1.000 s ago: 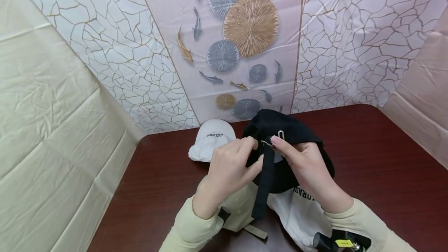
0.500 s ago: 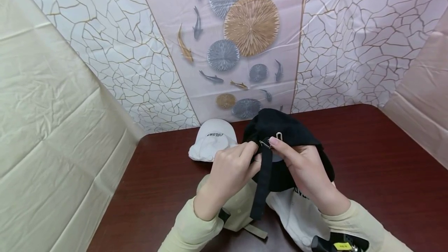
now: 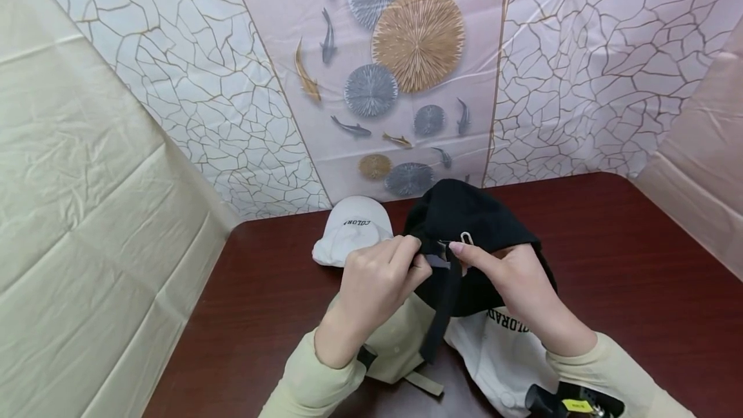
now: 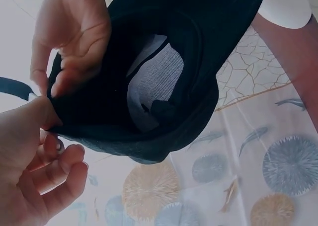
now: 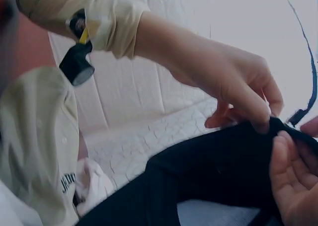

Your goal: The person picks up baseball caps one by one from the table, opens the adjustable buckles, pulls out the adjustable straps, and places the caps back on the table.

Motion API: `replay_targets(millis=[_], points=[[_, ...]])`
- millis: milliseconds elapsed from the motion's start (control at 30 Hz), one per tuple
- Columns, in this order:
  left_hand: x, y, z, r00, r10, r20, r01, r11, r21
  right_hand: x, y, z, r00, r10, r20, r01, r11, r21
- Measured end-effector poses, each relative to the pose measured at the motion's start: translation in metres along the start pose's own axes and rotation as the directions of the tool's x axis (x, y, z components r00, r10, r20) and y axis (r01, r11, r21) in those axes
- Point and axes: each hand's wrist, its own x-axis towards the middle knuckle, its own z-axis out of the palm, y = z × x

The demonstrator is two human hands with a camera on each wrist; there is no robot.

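A black baseball cap [image 3: 476,211] is held up between both hands, its back opening toward me in the head view. My left hand [image 3: 380,279] pinches the cap's back edge at the left of the opening. My right hand [image 3: 525,289] reaches into the cap, its thumb pressing by the small metal buckle [image 3: 442,249]. From the buckle the loose end of the black strap [image 3: 444,315] hangs down. A metal loop [image 3: 467,237] shows above the right thumb. The cap's pale mesh lining [image 4: 161,77] appears in the left wrist view. Some right fingers are hidden in the head view.
On the dark red table [image 3: 232,321], a white cap [image 3: 356,228] stands at the back. A beige cap [image 3: 397,344] lies below the left hand, its strap sticking out. Another white cap [image 3: 499,360] lies below the right hand. Patterned cloth [image 3: 371,140] hangs behind the table.
My left hand has shifted slightly left and my right hand slightly right. The buckle has turned, and the strap's upper part has moved right. A stretch of band now shows between the hands.
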Motion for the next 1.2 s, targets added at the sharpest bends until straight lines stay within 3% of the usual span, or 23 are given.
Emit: replay_targets(millis=[100,233,400,633,833,1000,1100,1200], points=[[0.001,0.0,-0.001,1.0,0.01,-0.01,-0.01,1.0,0.006,0.001,0.002,-0.005,0.998,-0.021,0.062,0.022,1.0,-0.013],[0.001,0.002,-0.002,0.999,0.03,-0.019,-0.029,1.0,0.01,0.002,0.005,-0.007,0.991,-0.076,0.109,0.071,0.996,0.052],[0.0,0.007,-0.001,0.996,0.079,-0.033,-0.079,0.997,0.001,-0.001,0.008,-0.005,0.993,-0.041,0.107,0.032,0.996,0.081],[-0.002,0.014,0.003,0.988,0.137,-0.068,-0.136,0.991,0.015,-0.005,0.014,-0.002,0.989,-0.044,0.139,0.006,0.965,0.263],[-0.005,0.016,0.006,0.983,0.155,-0.1,-0.15,0.987,0.052,-0.01,0.014,-0.001,0.993,0.019,0.12,-0.044,0.976,0.212],[-0.004,0.015,0.005,0.982,0.16,-0.103,-0.153,0.985,0.075,-0.008,0.016,0.001,0.985,-0.083,0.154,0.028,0.943,0.331],[-0.004,0.013,0.003,0.982,0.159,-0.106,-0.148,0.984,0.099,-0.005,0.015,0.0,0.977,-0.107,0.185,0.049,0.955,0.292],[-0.003,0.012,0.0,0.981,0.162,-0.105,-0.15,0.982,0.119,-0.003,0.012,-0.003,0.97,-0.077,0.231,0.039,0.986,0.164]])
